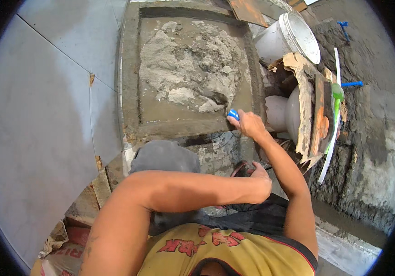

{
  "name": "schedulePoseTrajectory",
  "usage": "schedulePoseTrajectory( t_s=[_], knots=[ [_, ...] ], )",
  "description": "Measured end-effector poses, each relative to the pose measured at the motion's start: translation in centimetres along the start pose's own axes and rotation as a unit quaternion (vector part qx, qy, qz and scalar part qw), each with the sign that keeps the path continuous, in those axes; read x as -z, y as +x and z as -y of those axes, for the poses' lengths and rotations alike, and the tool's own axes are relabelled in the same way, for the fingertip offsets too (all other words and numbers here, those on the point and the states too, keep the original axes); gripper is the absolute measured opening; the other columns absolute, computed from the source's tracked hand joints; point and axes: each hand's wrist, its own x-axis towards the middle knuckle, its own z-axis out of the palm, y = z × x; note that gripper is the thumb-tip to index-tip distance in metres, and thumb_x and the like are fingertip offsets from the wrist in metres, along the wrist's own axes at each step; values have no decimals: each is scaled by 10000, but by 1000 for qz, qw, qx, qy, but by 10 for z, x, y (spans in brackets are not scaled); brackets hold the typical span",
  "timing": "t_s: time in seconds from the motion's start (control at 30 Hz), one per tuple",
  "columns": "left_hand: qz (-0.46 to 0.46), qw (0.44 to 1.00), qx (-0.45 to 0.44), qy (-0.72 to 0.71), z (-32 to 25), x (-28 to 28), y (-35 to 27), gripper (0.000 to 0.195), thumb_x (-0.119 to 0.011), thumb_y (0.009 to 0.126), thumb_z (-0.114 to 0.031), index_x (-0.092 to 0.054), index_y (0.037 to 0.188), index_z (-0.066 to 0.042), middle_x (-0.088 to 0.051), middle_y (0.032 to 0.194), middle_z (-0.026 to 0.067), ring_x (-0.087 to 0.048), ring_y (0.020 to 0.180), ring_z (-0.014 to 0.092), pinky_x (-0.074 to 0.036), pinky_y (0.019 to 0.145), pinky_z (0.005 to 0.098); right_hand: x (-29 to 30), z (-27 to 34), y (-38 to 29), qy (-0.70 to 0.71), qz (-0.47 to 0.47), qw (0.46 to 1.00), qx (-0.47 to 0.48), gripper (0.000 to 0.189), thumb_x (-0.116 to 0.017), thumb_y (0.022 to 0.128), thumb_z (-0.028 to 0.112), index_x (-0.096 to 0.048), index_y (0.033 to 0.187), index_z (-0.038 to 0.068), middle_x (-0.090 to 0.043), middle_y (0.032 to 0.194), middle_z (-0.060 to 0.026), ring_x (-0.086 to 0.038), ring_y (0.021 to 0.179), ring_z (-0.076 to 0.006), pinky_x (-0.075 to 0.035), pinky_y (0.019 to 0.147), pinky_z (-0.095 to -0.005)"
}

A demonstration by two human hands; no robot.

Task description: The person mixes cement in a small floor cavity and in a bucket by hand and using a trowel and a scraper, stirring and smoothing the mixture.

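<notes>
My right hand point(249, 124) grips the blue handle point(233, 114) of a tool at the near right part of a mixing trough point(183, 129). The tool's working end is sunk in wet grey mortar point(190, 65), so its kind is hard to tell. The mortar lies heaped in the trough, with watery slurry around its edges. My left hand point(261, 179) is below the trough's near right corner, with the forearm across my body. Its fingers are partly bent, near a dark, reddish-rimmed thing; whether they touch it cannot be told.
Right of the trough are a white plastic bucket point(273, 39), a white ceramic fixture point(288, 108) under torn cardboard point(304, 103), and a float with an orange handle point(321, 126). Blue pipe fittings point(352, 84) stick out of the rough mortared surface. Large grey panels point(45, 103) stand at the left.
</notes>
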Motion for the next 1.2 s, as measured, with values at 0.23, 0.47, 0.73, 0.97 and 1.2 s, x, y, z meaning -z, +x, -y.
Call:
schedulePoseTrajectory(
  t_s=[0.23, 0.47, 0.73, 0.97, 1.2],
  knots=[
    [32, 999, -8, 13, -7, -3, -5, 476, -826, 774, -279, -757, 1205, -88, -729, 1219, 131, -676, 1128, 397, -437, 996, 696, -11, -24, -1, 22, -47, 999, -14, 628, -540, 982, 614, -663, 1033, 1, -707, 900, -302, -685, 890, -494, -538, 813, -568],
    [-23, 999, 17, 20, -16, -10, -4, 481, -807, 803, -281, -739, 1228, -67, -723, 1243, 129, -680, 1127, 391, -420, 1019, 691, 6, -38, 39, 445, -10, 871, -207, 546, -545, 1014, 538, -576, 915, 2, -638, 772, -175, -671, 632, -268, -540, 523, -438],
    [128, 989, -11, 72, -36, -22, 28, 502, -855, 790, -333, -752, 1228, -113, -724, 1250, 61, -647, 1189, 385, -427, 1006, 697, -15, -15, 59, 285, 26, 944, -164, 568, -524, 999, 511, -654, 830, -16, -660, 647, -197, -700, 617, -287, -576, 607, -447],
    [78, 995, -3, 66, -29, -25, 25, 523, -814, 833, -353, -703, 1300, -145, -663, 1363, 73, -640, 1193, 343, -423, 1024, 666, 38, -59, 108, 261, -49, 952, -152, 622, -541, 982, 526, -697, 902, -71, -723, 851, -273, -736, 833, -409, -572, 775, -494],
    [103, 993, 19, 51, -13, -11, 4, 605, -817, 830, -385, -656, 1370, -164, -620, 1431, 88, -585, 1305, 347, -421, 1038, 661, -6, -46, 152, 194, -103, 970, -102, 632, -562, 972, 520, -685, 827, -83, -711, 745, -236, -735, 718, -369, -565, 733, -482]
  ],
)
